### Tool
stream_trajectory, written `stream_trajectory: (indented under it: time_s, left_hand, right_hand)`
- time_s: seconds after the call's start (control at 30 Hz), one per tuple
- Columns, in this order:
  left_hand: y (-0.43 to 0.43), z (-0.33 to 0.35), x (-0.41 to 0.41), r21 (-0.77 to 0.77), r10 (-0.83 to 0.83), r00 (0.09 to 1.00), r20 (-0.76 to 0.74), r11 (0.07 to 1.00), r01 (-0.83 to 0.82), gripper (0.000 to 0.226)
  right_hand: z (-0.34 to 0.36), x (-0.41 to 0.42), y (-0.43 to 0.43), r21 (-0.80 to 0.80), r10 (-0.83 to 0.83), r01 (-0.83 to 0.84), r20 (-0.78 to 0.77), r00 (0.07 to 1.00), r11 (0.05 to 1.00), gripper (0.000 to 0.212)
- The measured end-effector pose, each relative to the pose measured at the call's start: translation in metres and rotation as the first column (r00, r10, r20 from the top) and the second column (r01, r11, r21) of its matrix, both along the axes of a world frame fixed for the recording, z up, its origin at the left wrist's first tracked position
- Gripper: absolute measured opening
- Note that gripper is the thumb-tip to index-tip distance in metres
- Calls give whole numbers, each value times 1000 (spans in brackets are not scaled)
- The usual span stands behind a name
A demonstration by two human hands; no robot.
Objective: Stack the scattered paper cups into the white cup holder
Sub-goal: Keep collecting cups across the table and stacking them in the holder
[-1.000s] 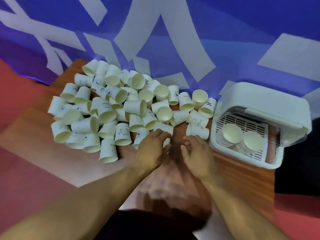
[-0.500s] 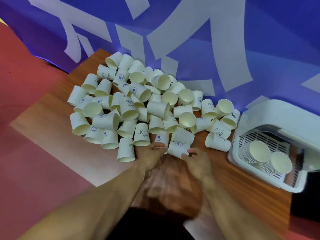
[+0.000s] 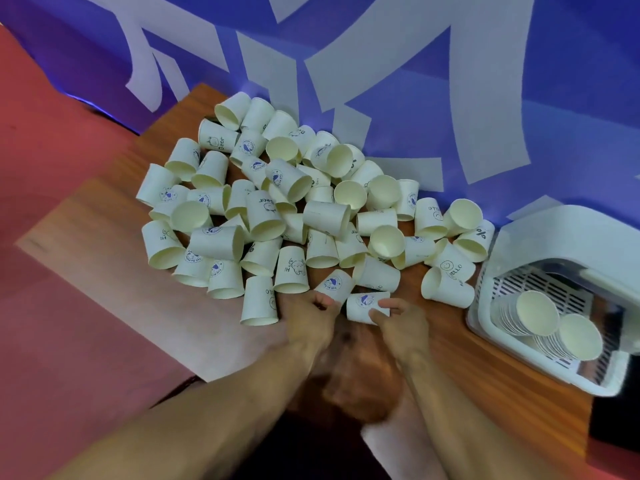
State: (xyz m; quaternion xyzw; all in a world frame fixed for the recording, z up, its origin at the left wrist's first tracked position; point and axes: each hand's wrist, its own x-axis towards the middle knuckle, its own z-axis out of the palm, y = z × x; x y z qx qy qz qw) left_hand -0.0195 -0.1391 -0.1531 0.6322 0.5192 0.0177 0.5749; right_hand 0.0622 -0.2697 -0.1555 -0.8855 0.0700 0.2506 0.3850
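Wooden counter (image 3: 104, 258), blue-and-white backdrop (image 3: 450, 98) behind it. A pile of paper cups (image 3: 277, 220) covers the middle, most lying on their sides, many with blue prints.

Right grip (image 3: 401, 327) - thumb and forefinger pinched on the near cup (image 3: 362, 306), which lies on its side at the pile's front edge.

Left grip (image 3: 311, 323) - fingers curled, tips against the lower end of the next cup (image 3: 336, 282), just left of the near cup; cannot tell whether it has hold of it.

White holder (image 3: 554, 230) at the counter's right end, lid raised. Two stacks of nested cups (image 3: 533, 313) lie side by side on its slotted floor, mouths towards the camera.
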Motion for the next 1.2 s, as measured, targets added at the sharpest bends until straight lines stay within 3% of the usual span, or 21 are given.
stream_trajectory:
  time_s: [0.13,0.27,0.4,0.57,0.7,0.93,1.1,1.2]
  left_hand:
    - [0,9,-6,112,-113,994,1,987,112,15]
    - [-3,28,-2,308,-265,962,57,922,236,18]
    - [-16,60,15,429,-395,905,159,853,298,31]
    - [-53,96,45,525,-543,789,288,779,344,29]
    - [-95,122,70,648,-720,636,278,629,429,22]
    - [-166,130,111,887,-920,392,30,206,414,20]
    - [-195,119,136,929,-925,318,-207,-84,361,23]
    - [-202,107,149,886,-910,247,-334,-214,412,23]
  right_hand:
    - [17,-2,-2,-57,8,1,149,989,998,11]
    - [43,-5,-19,-25,73,-68,343,937,997,27]
    - [77,-7,-52,44,26,-55,501,865,998,39]
    - [115,4,-115,13,-57,69,724,688,998,33]
    - [129,16,-170,7,-88,149,836,542,989,32]
    - [108,42,-240,-40,-60,206,888,456,978,31]
    - [86,55,-253,-102,-8,196,871,492,975,33]
    - [76,64,-252,-158,67,149,874,482,976,33]
